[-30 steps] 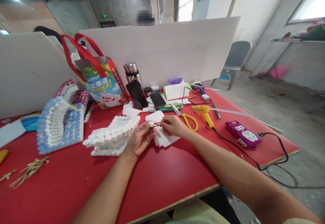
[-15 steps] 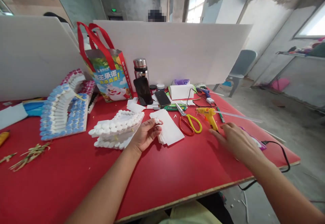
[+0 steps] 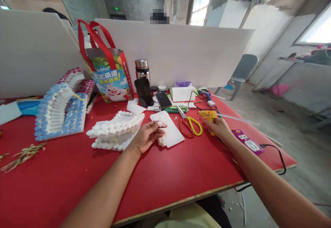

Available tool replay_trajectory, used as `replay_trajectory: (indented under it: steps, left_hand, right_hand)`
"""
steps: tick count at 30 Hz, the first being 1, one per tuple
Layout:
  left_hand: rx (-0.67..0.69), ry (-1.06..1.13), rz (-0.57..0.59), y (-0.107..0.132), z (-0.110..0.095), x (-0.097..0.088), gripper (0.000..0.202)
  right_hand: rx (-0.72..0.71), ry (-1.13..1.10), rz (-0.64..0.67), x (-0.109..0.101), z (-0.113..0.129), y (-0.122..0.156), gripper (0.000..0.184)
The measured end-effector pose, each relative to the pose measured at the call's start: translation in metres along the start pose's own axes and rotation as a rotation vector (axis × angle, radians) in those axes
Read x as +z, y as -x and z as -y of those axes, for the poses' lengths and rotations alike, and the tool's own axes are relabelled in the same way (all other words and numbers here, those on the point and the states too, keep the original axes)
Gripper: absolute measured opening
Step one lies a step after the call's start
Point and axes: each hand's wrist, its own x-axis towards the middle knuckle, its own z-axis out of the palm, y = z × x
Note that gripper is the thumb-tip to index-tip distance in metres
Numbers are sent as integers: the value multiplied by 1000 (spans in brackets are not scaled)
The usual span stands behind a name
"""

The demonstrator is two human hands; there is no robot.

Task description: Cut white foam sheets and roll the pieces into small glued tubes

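Note:
My left hand [image 3: 144,138] is closed in a pinch on a small white piece [image 3: 160,124], held over a stack of white paper sheets [image 3: 172,131]. My right hand [image 3: 221,130] has its fingers round the handle of a yellow hot glue gun [image 3: 207,113], which points left. From its back end sticks a long translucent glue stick [image 3: 236,118]. Scissors [image 3: 190,126] with one red and one yellow handle lie between the hands. Left of my left hand stands a white structure [image 3: 111,128] edged with rows of small white rounds.
A blue-and-white structure [image 3: 60,112] and a red-handled bag [image 3: 112,78] stand at the left. Behind the paper are a steel flask [image 3: 141,66], an upright phone [image 3: 143,92] and a flat phone [image 3: 163,100]. A purple box [image 3: 248,142] with a black cord lies at the right.
My right hand has moved left and forward from beside the glue gun and taken hold of its handle. The purple box shows more fully. My left hand keeps its pinch.

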Motion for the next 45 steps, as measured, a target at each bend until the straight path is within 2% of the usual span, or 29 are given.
replay_trajectory:
  steps: [2, 4, 6, 9, 13, 16, 19, 23, 30, 36, 45]
  left_hand:
    - [1, 8, -15, -1, 0, -2, 9]
    - [1, 7, -21, -2, 0, -3, 11]
    - [3, -6, -14, -3, -1, -5, 13]
    - [19, -39, 11, -4, -1, -7, 15]
    - [46, -117, 53, -5, -1, -10, 23]
    - [42, -148, 59, -4, -2, -11, 24]
    - [21, -85, 21, -5, -3, -12, 16]
    - [-29, 4, -16, -7, -5, -15, 7]
    - [-104, 53, -21, -6, -7, -15, 9]
    - [-113, 59, -20, -5, -7, -12, 14]
    - [-116, 29, -9, -7, -4, -14, 11]
  right_hand:
    - [56, -65, -40, 0, 6, 4, 36]
    - [84, -228, -104, -2, 20, 13, 34]
    - [44, -375, -108, -3, 39, 23, 30]
    - [22, -462, 111, 4, 69, 37, 36]
    - [-65, -541, 408, 35, 92, 52, 46]
    - [-97, -645, 509, 58, 90, 60, 45]
    - [-78, -694, 551, 67, 81, 64, 43]
    - [-94, -654, 617, 65, 74, 64, 41]
    - [-183, -572, 645, 69, 70, 67, 41]
    - [-200, -510, 646, 69, 70, 68, 43]
    - [-214, -445, 649, 71, 68, 67, 47]
